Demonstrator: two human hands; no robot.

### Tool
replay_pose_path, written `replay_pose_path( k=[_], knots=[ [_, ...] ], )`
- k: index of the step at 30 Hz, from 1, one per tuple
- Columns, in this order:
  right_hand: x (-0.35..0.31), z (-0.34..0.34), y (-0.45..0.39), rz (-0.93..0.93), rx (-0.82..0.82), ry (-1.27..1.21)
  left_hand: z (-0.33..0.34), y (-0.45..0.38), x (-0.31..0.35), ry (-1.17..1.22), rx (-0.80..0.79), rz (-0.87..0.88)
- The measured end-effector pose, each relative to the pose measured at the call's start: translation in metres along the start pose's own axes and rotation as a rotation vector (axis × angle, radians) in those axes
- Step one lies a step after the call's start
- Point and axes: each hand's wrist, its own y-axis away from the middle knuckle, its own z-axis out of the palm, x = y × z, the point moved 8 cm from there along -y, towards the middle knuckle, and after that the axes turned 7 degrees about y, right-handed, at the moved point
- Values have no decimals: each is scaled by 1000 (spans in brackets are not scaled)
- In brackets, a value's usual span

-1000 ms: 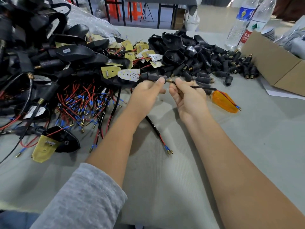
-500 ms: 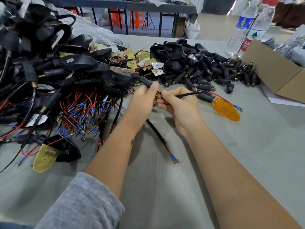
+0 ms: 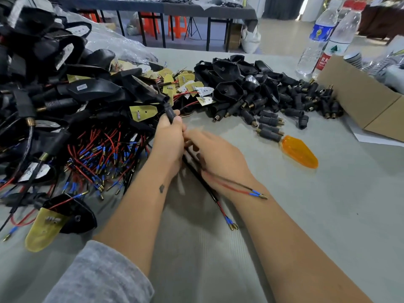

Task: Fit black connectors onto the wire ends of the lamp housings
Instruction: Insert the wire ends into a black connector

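Head view: cardboard box [image 3: 358, 99] beside black connectors [image 3: 290, 101], contents hidden.

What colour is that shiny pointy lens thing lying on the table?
Orange, see-through: the lens shows best in the head view, right of the hands.

At your far right stand two clear plastic water bottles [image 3: 323, 36], just behind an open brown cardboard box [image 3: 358, 97]. An orange translucent lamp lens [image 3: 300, 152] lies on your grey table covering [image 3: 328, 215]. Orange plastic stools [image 3: 178, 25] sit beyond.
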Motion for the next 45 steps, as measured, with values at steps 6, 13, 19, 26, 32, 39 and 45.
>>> replay_pose_path(
  k=[6,13,19,26,32,39,45],
  knots=[
    [47,-24,6,292,236,-129,19,9,-7,-131,-232,-91],
    [58,-48,-5,429,410,-485,38,23,-1,-527,-399,223],
    [71,-65,-28,583,371,-353,44,35,-5,-817,-418,388],
    [87,-57,-23,586,309,-927,49,35,-12,-533,-498,100],
    [85,-55,-13,422,279,-1058,54,47,-22,-237,-575,-353],
    [100,-57,-2,468,359,-708,49,56,-20,-281,-595,-355],
    [101,-53,4,444,402,-647,44,50,-12,-486,-548,-64]
  ],
)
